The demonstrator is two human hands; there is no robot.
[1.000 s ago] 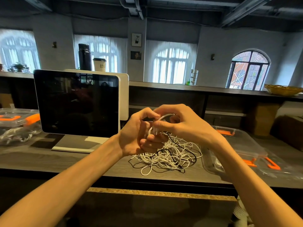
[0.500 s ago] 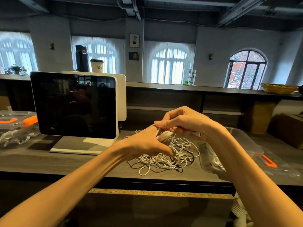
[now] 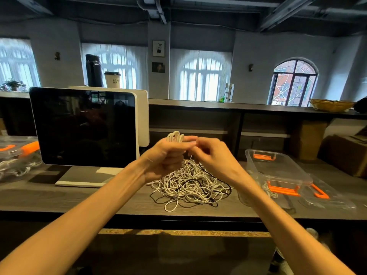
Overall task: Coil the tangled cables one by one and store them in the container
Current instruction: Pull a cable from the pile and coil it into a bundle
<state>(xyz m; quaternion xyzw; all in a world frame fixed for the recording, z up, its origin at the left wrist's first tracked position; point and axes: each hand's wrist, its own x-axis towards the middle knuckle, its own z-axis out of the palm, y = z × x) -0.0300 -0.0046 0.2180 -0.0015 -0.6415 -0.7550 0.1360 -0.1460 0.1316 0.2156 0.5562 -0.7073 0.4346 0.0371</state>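
Tangled cables (image 3: pixel 190 185) (white, some black) are heaped mid-table (image 3: pixel 79 199), a coiled white cable (image 3: pixel 175 136) is gripped above them in the left hand (image 3: pixel 168 155) and pinched by the right hand (image 3: pixel 214 155), and a clear container (image 3: pixel 278 167) is set to the right.

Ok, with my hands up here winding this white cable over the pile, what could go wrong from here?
1. The white cable coil in your left hand has loops sticking out above the fingers; easing the grip could let it spring open.
2. The strand your right hand pinches runs down into the tangled pile of white and black cables; pulling may drag or tighten it.
3. The clear plastic container with orange latches sits far right, an awkward reach.
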